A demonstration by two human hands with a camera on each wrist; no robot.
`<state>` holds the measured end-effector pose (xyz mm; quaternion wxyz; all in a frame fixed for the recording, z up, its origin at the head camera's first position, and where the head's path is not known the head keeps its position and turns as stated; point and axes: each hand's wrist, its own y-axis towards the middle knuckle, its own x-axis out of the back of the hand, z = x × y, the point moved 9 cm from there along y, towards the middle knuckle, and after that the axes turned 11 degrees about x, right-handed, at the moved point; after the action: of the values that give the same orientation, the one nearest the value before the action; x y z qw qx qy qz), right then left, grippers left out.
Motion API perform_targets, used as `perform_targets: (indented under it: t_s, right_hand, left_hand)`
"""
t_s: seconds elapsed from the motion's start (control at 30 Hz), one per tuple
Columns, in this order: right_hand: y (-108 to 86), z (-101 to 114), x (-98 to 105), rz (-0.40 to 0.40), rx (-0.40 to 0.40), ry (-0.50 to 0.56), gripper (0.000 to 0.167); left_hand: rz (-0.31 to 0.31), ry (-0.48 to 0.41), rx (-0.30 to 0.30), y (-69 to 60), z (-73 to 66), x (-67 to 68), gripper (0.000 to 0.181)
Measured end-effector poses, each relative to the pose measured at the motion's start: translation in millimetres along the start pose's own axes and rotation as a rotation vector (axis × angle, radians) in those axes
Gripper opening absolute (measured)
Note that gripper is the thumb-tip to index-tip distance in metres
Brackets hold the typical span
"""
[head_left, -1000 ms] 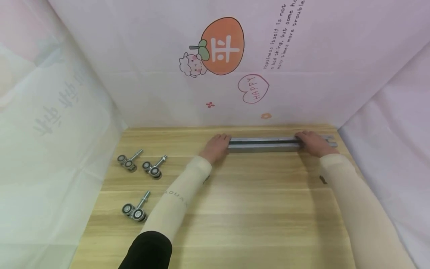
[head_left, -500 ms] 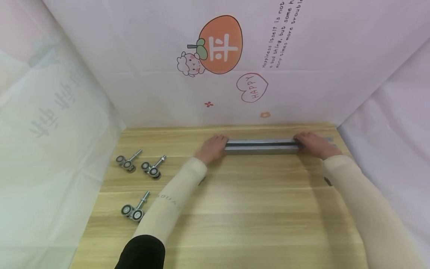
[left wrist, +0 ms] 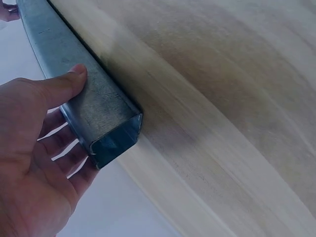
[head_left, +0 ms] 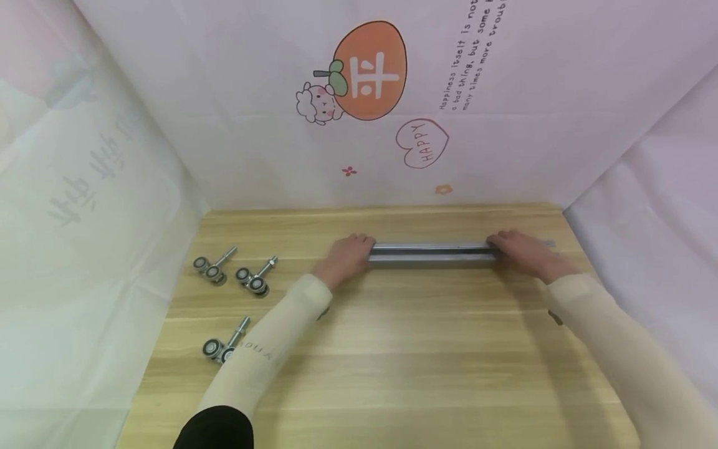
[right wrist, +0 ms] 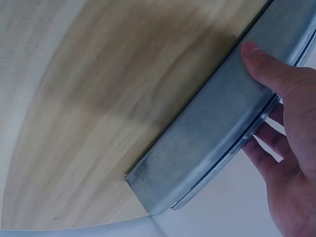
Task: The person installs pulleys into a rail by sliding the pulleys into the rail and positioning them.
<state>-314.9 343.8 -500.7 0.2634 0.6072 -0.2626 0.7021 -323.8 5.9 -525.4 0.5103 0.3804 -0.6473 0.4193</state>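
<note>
Head view: a slotted metal rail [head_left: 432, 257], long axis left to right at the far side of the desk [head_left: 432, 355], hollow end facing left, is gripped by the left hand [head_left: 346, 258] and right hand [head_left: 525, 254].

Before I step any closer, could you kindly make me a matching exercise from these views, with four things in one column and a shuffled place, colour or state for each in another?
1. Metal rail
2. Left hand
3. Wheeled bolts
4. Heart print

A. On the left side of the wooden board
B. Lettered HAPPY
C. Grey, with a long dark groove
D. Gripping an end of the metal rail

Pairs: 1-C, 2-D, 3-A, 4-B.
</note>
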Motion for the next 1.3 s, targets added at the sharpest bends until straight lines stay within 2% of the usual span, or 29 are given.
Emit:
perform_targets:
  t_s: [0.23,0.43,0.6,0.8,0.97,1.17,1.3]
  right_hand:
    - [-7.2,19,0,0.033,0.030,-0.042,0.041]
    - [-14.4,33,0,0.012,0.052,-0.060,0.042]
    - [-17.7,43,-4,0.013,0.061,-0.083,0.043]
    - [-22.3,56,-3,-0.042,0.091,-0.086,0.057]
    - [-25.9,68,-2,-0.074,0.140,-0.074,0.059]
    - [-26.4,71,-1,-0.065,0.110,-0.067,0.062]
    - [-23.8,73,-1,-0.065,0.100,-0.059,0.062]
  left_hand:
    - [0.001,0.012,-0.033,-20.7,-0.3,0.2,0.049]
    - [-0.003,-0.001,-0.065,-39.3,-3.7,2.2,0.039]
    - [-0.014,0.021,-0.076,-54.1,-2.6,1.4,0.042]
    - [-0.019,0.047,-0.102,-63.1,-3.0,-2.3,0.045]
    - [-0.033,0.060,-0.111,-70.3,-3.3,-5.2,0.042]
    - [-0.083,0.093,-0.116,-78.1,-4.6,-5.1,0.038]
    - [-0.090,0.094,-0.109,-80.9,-3.5,-6.7,0.038]
